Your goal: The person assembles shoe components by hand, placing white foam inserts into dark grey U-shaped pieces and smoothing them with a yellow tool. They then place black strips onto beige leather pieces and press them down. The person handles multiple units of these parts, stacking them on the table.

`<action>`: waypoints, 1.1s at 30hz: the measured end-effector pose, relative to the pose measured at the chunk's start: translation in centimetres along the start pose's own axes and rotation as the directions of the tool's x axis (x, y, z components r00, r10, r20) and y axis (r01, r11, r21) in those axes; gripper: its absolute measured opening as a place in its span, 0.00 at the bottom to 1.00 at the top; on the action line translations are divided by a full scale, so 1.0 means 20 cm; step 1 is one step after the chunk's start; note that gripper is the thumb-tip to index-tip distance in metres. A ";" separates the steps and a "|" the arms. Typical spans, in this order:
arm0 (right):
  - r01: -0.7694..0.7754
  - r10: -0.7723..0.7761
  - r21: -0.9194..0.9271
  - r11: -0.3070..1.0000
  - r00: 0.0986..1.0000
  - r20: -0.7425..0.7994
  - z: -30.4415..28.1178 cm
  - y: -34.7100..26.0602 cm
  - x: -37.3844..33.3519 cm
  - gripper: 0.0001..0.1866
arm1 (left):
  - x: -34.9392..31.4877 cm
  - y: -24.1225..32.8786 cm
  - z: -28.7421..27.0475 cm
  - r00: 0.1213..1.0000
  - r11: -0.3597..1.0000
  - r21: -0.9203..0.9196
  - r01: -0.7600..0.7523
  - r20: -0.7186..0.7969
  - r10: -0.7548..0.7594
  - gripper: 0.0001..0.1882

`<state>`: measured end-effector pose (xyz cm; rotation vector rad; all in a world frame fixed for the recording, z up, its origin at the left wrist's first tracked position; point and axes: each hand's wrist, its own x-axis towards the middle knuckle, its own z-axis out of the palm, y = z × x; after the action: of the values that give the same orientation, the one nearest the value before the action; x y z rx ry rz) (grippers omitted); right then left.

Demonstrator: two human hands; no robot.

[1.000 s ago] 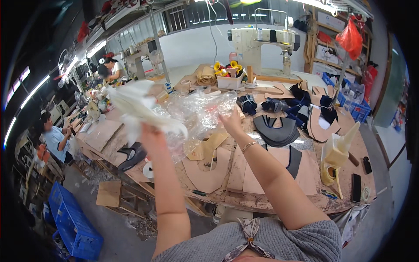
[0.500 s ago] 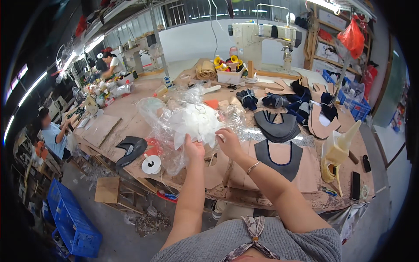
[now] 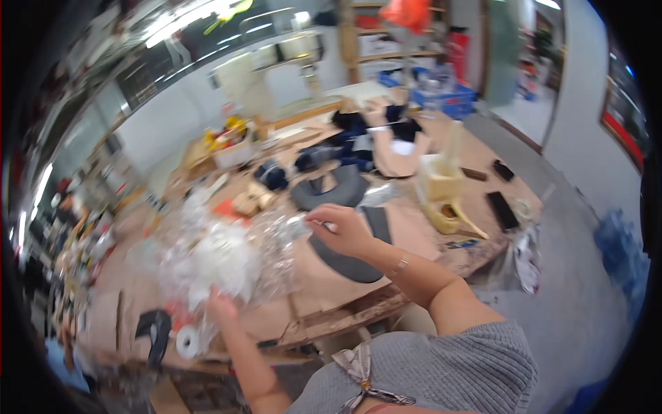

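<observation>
My left hand (image 3: 222, 309) is at the near edge of a pile of thin white pieces (image 3: 224, 259), and its fingers are smeared by motion. Crumpled clear plastic (image 3: 272, 241) surrounds the white pile. My right hand (image 3: 345, 231) is raised above the table, to the right of the pile. Its fingers are closed around a small pale item that is too small and blurred to name. Just beyond and beneath this hand lie a dark grey curved piece (image 3: 355, 263) and a second dark grey curved piece (image 3: 334, 188).
A cream shoe-last-like form (image 3: 441, 179) stands on the right, with a black phone-like slab (image 3: 502, 211) beside it. Dark blue bundles (image 3: 317, 157) lie farther back. A white spool (image 3: 187, 341) sits near the left edge. A sewing machine (image 3: 245, 83) is behind the table.
The view has swung right, so the table appears shifted left. My right hand has moved away from the white pile to the right, while my left stays by it.
</observation>
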<state>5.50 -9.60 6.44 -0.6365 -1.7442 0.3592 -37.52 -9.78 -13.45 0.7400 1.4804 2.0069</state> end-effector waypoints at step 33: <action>-0.466 0.191 -0.651 0.599 0.873 -0.449 -1.63 0.29 -0.14 0.22 | -1.32 0.33 0.65 0.777 0.624 0.480 -0.617 0.499 0.385 0.35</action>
<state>38.50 -9.58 9.75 -1.5555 -1.3769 -0.2554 -10.35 -21.25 -6.84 1.8993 1.8589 1.5517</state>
